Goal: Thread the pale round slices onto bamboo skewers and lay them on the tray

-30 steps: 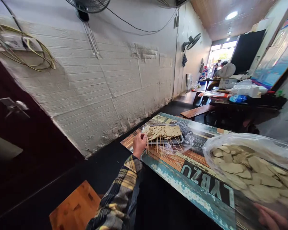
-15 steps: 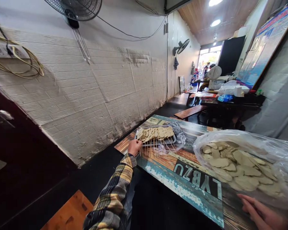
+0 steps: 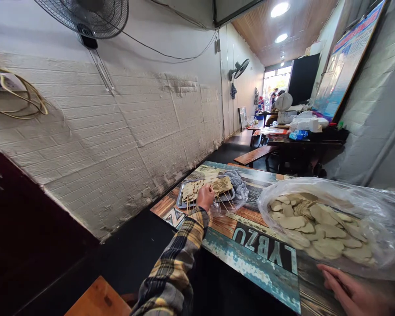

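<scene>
My left hand (image 3: 206, 197), in a plaid sleeve, is over the front of a metal tray (image 3: 178, 204). Its fingers are curled closed among thin wooden skewers (image 3: 221, 202); what they grip is hidden. Pale flat slices (image 3: 192, 189), threaded on the skewers, cover the tray, with the stick ends jutting over the near rim. At the lower right, my right hand (image 3: 355, 289) has its fingers stretched out low over the table, just in front of a clear plastic bag (image 3: 382, 206). Inside the bag lies a heap of loose pale slices (image 3: 322, 228).
A crumpled grey plastic bag (image 3: 238, 184) lies against the tray's right end. The wood-patterned table (image 3: 250, 259) runs close along a white brick wall (image 3: 134, 123). Beyond stand a wooden bench (image 3: 255, 154) and another table with bags and a blue packet (image 3: 298, 134).
My left hand has moved right, from the tray's left corner to the middle of its front side. My right hand stays beside the large bag. The view has shifted slightly.
</scene>
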Tool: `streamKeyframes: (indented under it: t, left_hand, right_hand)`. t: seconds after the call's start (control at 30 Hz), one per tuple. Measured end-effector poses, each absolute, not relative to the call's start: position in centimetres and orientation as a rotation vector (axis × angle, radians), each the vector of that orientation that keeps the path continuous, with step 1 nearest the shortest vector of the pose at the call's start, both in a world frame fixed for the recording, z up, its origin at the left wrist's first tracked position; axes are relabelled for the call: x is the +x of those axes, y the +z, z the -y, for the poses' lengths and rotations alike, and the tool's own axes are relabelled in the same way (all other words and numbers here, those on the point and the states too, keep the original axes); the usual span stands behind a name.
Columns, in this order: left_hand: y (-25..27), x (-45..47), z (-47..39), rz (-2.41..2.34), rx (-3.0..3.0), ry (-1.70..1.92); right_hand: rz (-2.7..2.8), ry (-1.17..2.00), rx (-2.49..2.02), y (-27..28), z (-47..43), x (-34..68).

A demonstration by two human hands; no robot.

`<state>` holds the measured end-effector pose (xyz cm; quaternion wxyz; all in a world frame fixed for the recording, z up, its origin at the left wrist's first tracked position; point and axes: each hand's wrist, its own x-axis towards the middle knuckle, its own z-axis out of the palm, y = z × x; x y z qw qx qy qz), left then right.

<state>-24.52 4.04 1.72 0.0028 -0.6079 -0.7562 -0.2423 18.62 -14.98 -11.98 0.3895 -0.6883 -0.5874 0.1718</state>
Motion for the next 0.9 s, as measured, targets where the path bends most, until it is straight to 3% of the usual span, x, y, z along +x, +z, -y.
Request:
streamKeyframes:
  t: [0.1,0.47,0.9]
  left_hand:
    - [0.7,-20.6,-5.1,2.359,-2.001,-0.707]
    - [-0.5,-19.1,-5.8,2.342,-2.181,-0.532]
    - [-0.3,-18.5,-6.4,2.389,-2.185,-0.567]
  right_hand:
    - [1.484,0.687,-1.682,-11.3,15.1,18.2]
    - [1.416,0.744,-1.673,-11.8,15.0,18.1]
    - [1.476,0.654,-1.632,-11.1,15.2,17.9]
